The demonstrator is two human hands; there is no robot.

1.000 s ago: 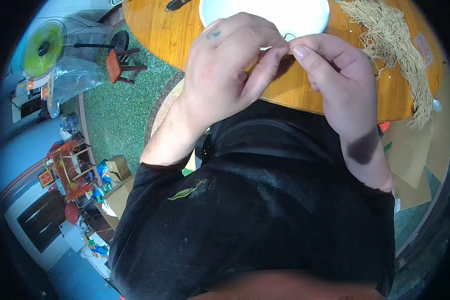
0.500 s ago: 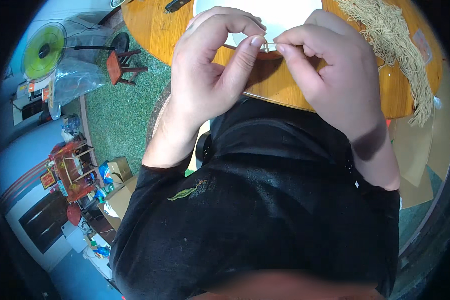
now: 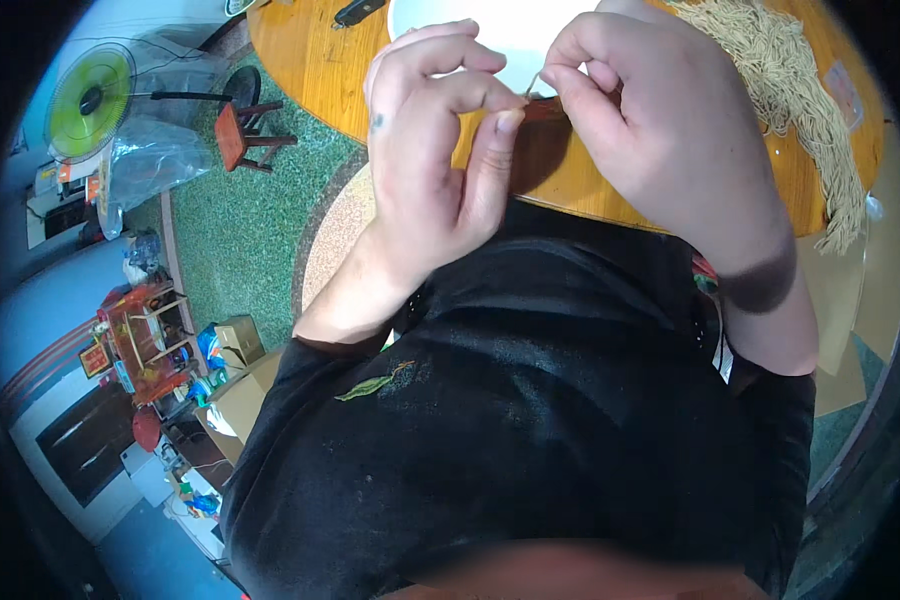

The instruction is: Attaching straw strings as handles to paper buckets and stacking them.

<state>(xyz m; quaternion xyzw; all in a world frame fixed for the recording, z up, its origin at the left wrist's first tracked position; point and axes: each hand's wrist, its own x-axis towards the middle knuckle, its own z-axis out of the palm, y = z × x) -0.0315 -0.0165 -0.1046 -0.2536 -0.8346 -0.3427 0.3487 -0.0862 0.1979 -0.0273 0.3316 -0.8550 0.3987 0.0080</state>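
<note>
Round wooden table (image 3: 320,60): left hand (image 3: 435,150) and right hand (image 3: 650,130) pinch one thin strand (image 3: 532,82); fibre pile (image 3: 800,90) at far right largely unworked.

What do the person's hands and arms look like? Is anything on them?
Both hands, left hand and right hand, are bare: no gloves or rings visible. The forearms are bare too; short black sleeves end near the elbows. A small dark mark sits on the left hand.

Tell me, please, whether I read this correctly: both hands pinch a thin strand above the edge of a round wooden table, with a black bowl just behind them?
Not quite: the bowl is white, not black, as the head view shows. The rest holds: the left hand and right hand pinch a thin strand above the edge of the round wooden table.
</note>
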